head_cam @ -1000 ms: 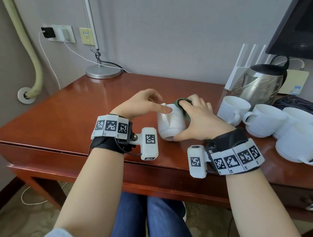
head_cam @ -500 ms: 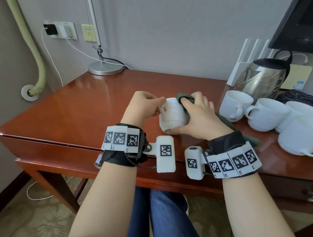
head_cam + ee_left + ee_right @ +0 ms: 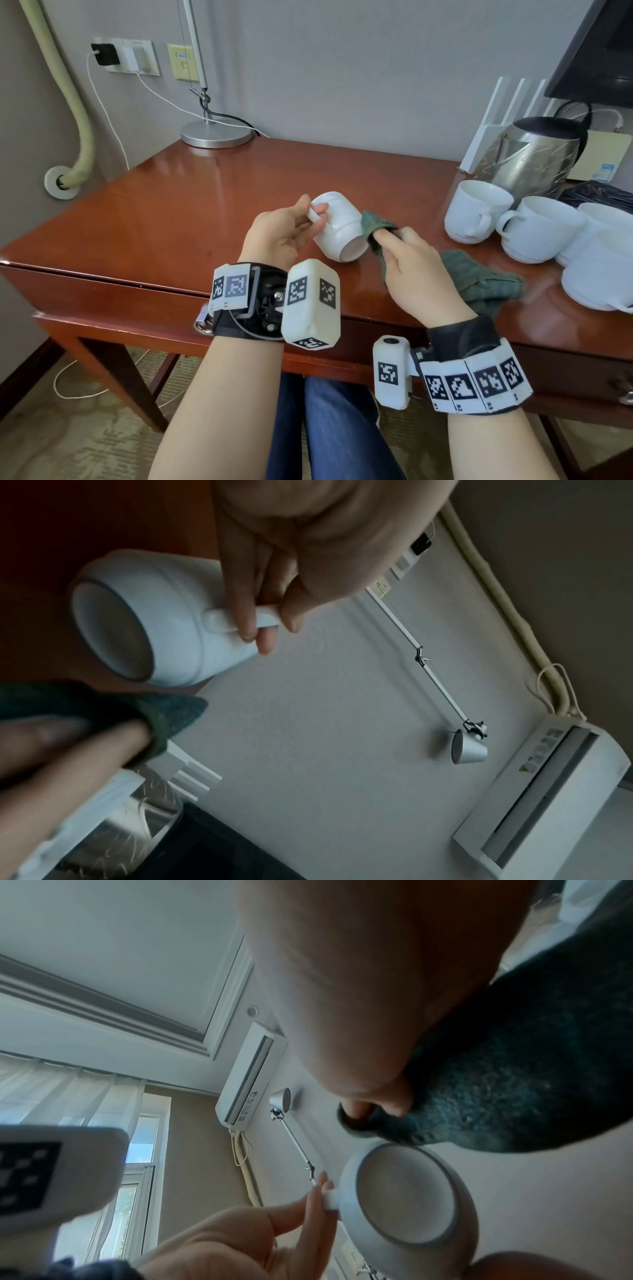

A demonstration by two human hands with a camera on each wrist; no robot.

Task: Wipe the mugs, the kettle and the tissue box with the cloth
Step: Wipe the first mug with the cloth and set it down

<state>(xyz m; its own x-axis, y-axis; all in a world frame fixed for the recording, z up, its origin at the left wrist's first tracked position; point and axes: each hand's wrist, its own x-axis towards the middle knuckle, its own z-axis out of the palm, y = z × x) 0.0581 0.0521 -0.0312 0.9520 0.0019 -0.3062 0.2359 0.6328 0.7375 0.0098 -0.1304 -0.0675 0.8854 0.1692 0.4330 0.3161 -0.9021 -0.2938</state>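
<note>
My left hand (image 3: 286,233) pinches the handle of a white mug (image 3: 339,229) and holds it tipped above the desk, its base turned toward me. In the left wrist view the mug (image 3: 164,620) hangs from my fingers (image 3: 246,620) by the handle. My right hand (image 3: 407,263) grips the dark green cloth (image 3: 376,226), wrapped over my fingertips and pressed against the mug's right side. The rest of the cloth (image 3: 479,281) trails onto the desk. The steel kettle (image 3: 534,161) stands at the back right. No tissue box is in view.
Several more white mugs (image 3: 479,212) crowd the desk's right side in front of the kettle. A lamp base (image 3: 215,133) stands at the back left by the wall. The wooden desk (image 3: 171,219) has a front edge close to my wrists.
The left hand shifted from the mug's body to its handle, lifted the mug and tipped it base toward me. The right hand slid the cloth from the mug's top to its right side.
</note>
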